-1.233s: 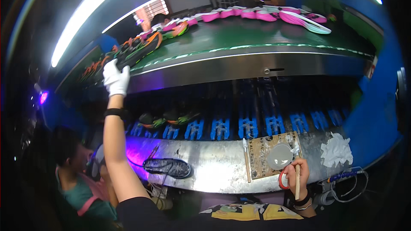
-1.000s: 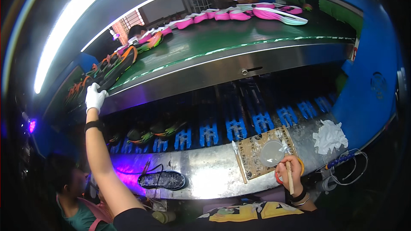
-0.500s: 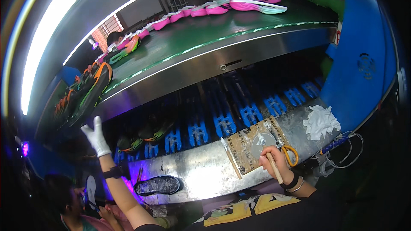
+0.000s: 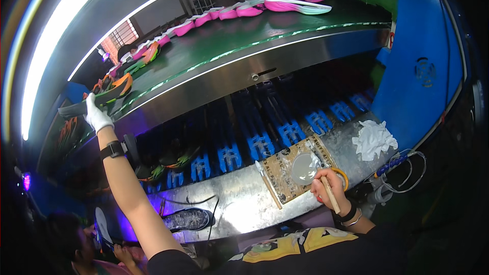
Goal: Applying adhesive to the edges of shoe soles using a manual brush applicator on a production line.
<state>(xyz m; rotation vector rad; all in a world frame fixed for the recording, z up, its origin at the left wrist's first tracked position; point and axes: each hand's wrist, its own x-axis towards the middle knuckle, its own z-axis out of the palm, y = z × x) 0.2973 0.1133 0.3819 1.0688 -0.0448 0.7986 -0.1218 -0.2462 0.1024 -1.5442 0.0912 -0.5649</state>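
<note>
My left hand (image 4: 97,114), in a white glove, is stretched far out to the left. Its fingers are closed round a dark shoe sole (image 4: 113,92) with an orange end, at the edge of the green conveyor belt. Low on the right, my bare right hand (image 4: 327,188) grips a brush (image 4: 333,201) by its wooden handle. The white-coated head of that brush is over the edge of a round dish (image 4: 303,169) of whitish paste. This dish stands on a brown cardboard sheet (image 4: 287,181), with a second brush (image 4: 268,183) lying at the sheet's left side.
A dark shoe (image 4: 187,219) lies on the metal bench (image 4: 234,201). A crumpled white cloth (image 4: 375,140) and an orange loop (image 4: 340,175) are to the right. Pink soles (image 4: 295,5) line the belt. Blue racks (image 4: 261,145) stand behind the bench. Another person (image 4: 76,244) is at lower left.
My left hand has reached up and left from above the bench and taken hold of the dark sole, which has tilted. My right hand still holds the brush near the dish.
</note>
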